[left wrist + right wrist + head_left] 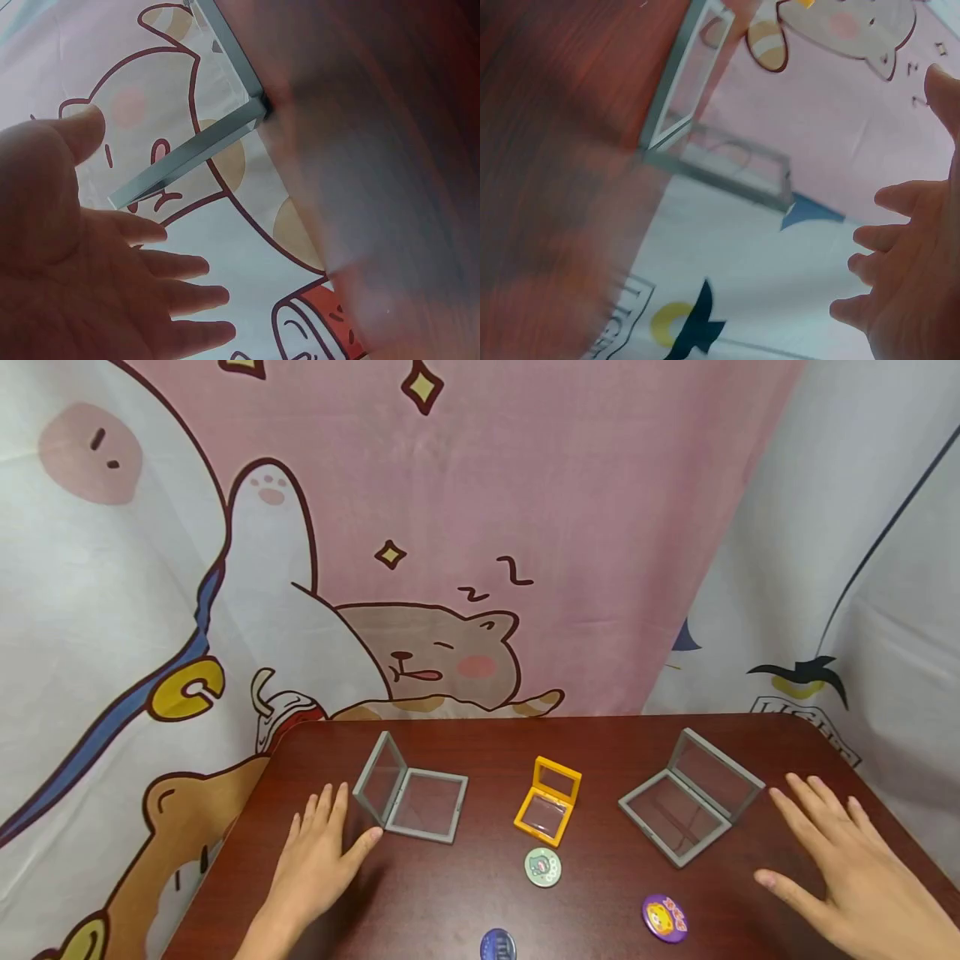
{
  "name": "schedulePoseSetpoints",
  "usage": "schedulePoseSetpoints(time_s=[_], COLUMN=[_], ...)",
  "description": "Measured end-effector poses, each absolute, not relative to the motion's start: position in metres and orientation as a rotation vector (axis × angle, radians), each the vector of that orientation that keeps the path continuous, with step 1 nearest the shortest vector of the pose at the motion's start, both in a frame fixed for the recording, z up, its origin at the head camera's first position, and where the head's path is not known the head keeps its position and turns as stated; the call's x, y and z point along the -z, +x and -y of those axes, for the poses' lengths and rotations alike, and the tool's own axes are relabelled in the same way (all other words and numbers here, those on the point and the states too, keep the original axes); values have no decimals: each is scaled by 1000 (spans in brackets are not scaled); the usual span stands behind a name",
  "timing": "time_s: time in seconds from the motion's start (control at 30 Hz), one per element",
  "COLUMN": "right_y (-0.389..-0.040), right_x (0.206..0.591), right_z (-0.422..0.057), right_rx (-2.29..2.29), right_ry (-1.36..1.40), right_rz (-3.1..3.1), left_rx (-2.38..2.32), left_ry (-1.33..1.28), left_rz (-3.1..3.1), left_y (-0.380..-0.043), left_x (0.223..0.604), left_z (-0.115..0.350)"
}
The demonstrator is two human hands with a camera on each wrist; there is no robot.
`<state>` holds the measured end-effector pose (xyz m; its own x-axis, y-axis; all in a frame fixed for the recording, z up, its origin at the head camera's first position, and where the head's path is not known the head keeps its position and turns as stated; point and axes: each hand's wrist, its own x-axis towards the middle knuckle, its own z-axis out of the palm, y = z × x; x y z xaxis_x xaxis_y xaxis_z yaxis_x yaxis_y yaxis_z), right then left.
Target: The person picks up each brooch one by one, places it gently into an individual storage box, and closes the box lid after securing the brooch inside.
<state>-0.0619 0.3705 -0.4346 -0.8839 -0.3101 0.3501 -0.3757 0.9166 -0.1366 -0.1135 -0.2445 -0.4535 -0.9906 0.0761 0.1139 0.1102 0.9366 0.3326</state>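
Note:
My left hand [318, 856] is held with fingers spread beside a grey hinged case [427, 805] with clear panels, its lid raised. In the left wrist view the palm [97, 277] faces that case's lid [191, 154] and grips nothing. On the right, my other hand [855, 864] has its fingers extended near a second grey case [678, 814], also standing with lid up. The right wrist view shows those fingers [889, 199] apart from the case [724, 176]. Between the two lies a smaller orange case [545, 814], lid lifted.
A green round badge [542, 867] lies just in front of the orange case. Nearer the front are a purple badge [664, 918] and a blue one [498, 945]. The dark red-brown table [450, 893] ends at a cartoon-printed curtain [600, 543].

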Motion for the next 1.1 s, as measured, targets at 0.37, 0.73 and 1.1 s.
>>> schedulePoseSetpoints(time_s=[0.37,0.73,1.1], right_y=[-64,-70,-69], right_x=[424,432,446], right_z=[-333,-286,-243], right_rx=[-331,-320,-306], right_ry=[764,924,1021], right_rz=[2571,2521,2524], left_rx=[722,900,921], left_ry=[15,131,59], left_rz=[2966,2863,2687], left_y=[-117,-122,-131], left_x=[455,456,463], left_z=[237,232,227])
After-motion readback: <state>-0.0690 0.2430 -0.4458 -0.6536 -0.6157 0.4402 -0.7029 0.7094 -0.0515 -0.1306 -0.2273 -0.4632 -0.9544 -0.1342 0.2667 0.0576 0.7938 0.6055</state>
